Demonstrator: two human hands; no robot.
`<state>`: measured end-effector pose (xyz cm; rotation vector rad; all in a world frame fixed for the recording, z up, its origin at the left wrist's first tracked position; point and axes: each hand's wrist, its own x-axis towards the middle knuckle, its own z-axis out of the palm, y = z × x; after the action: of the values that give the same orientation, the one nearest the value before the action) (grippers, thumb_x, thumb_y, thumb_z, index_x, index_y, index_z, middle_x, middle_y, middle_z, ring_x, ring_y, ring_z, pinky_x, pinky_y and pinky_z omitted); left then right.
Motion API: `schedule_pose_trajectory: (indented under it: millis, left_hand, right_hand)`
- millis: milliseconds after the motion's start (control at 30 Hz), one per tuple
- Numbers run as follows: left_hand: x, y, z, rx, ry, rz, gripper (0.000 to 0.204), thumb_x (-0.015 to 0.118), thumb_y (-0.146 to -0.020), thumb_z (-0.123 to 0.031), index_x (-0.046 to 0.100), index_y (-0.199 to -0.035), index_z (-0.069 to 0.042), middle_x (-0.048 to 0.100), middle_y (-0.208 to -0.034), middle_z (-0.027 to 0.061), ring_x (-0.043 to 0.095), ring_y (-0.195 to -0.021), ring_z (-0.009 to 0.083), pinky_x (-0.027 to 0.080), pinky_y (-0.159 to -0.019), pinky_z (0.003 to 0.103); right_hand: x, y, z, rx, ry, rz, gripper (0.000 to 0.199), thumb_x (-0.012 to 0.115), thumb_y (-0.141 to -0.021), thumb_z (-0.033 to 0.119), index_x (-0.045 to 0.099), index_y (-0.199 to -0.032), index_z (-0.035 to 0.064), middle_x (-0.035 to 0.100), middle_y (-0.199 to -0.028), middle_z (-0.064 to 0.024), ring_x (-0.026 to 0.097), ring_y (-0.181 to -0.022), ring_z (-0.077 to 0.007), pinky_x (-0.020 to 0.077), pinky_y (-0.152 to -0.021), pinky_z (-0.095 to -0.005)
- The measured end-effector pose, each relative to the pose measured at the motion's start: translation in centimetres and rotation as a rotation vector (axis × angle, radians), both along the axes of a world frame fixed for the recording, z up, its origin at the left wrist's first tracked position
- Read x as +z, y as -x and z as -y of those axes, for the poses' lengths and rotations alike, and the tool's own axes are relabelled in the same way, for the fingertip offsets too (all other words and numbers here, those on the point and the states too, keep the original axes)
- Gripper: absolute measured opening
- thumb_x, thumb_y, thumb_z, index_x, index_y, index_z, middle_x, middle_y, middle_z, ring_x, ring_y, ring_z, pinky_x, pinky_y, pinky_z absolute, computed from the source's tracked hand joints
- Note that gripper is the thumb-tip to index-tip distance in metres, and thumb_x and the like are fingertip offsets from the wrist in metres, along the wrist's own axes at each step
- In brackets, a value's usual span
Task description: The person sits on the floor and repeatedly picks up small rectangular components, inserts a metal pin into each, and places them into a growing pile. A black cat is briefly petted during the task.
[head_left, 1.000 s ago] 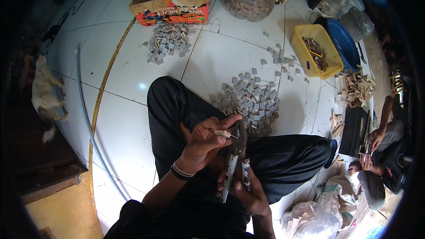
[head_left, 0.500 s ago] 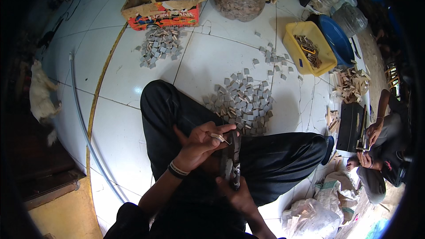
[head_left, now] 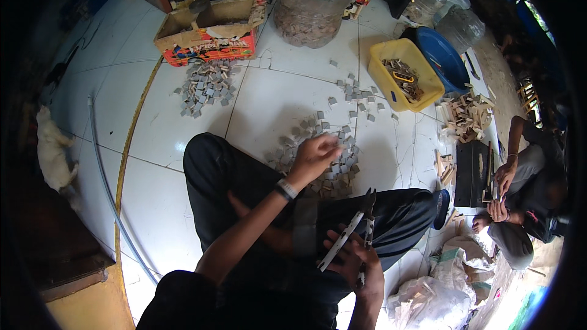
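Note:
My left hand (head_left: 318,154), a band on its wrist, is over the pile of small grey square pieces (head_left: 336,177) in front of my crossed legs. Its fingers are bent and smeared by motion, so whether they hold a piece cannot be made out. Low over my lap, my right hand (head_left: 358,263) grips pliers (head_left: 369,223) with worn white-and-dark handles. The handles are spread apart, and the dark jaws point away from me with nothing visible between them.
Another pile of grey pieces (head_left: 206,88) lies by a red cardboard box (head_left: 211,51). To the right are a yellow tub (head_left: 382,79), a blue basin (head_left: 449,64), wood offcuts (head_left: 466,115) and a co-worker's hands (head_left: 502,186). A white cat (head_left: 54,150) and a grey tube (head_left: 104,171) are at left.
My left hand has moved from the pliers' jaws, where it held a small pale piece, forward to the grey pile. The pliers' handles have spread, and the view has shifted.

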<state>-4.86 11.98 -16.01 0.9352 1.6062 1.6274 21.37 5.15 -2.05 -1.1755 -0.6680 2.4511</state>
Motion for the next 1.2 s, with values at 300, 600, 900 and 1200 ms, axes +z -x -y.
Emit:
schedule_pose_trajectory:
  millis: [300, 600, 900, 1200]
  left_hand:
    - [-3.6, 1.6, -1.5, -0.095, 0.088, -0.966, 0.031, 0.072, -0.085, -0.004, 0.064, -0.116, -0.002, 0.068, -0.108, 0.0176, 0.068, -0.095, 0.0382, 0.055, -0.082, 0.043]
    - [-3.5, 4.3, 1.1, -0.179, -0.072, -0.825, 0.014, 0.064, -0.092, -0.001, 0.065, -0.106, -0.001, 0.062, -0.107, 0.0189, 0.061, -0.103, 0.0416, 0.051, -0.092, 0.050]
    - [-4.0, 4.9, -0.5, -0.401, 0.123, -1.035, 0.012, 0.068, -0.092, -0.006, 0.069, -0.103, -0.005, 0.066, -0.105, 0.0152, 0.060, -0.107, 0.0378, 0.048, -0.098, 0.048]
    - [1.7, 3.0, 4.0, -0.025, -0.017, 0.221, 0.013, 0.068, -0.102, -0.006, 0.069, -0.108, 0.005, 0.073, -0.099, 0.0077, 0.071, -0.088, 0.0100, 0.055, -0.076, 0.025]
  right_hand:
    - [-0.5, -0.7, 1.0, 0.007, 0.022, 0.048, 0.077, 0.067, -0.093, 0.030, 0.038, -0.155, -0.0041, 0.052, -0.149, -0.0283, 0.055, -0.136, -0.0413, 0.0545, -0.097, -0.0680]
    - [-1.9, 0.9, 1.7, 0.085, 0.059, -0.001, 0.073, 0.061, -0.096, 0.027, 0.035, -0.157, -0.0035, 0.052, -0.150, -0.0255, 0.054, -0.138, -0.0394, 0.0531, -0.101, -0.0666]
    - [-2.8, 0.9, 2.2, 0.119, 0.118, -0.080, 0.074, 0.060, -0.097, 0.027, 0.033, -0.158, -0.0042, 0.053, -0.150, -0.0242, 0.054, -0.139, -0.0377, 0.0518, -0.104, -0.0667]
    - [-1.9, 1.0, 2.5, 0.149, -0.081, 0.110, 0.063, 0.062, -0.097, 0.013, 0.039, -0.153, -0.0041, 0.061, -0.140, -0.0215, 0.065, -0.124, -0.0312, 0.0572, -0.100, -0.0518]
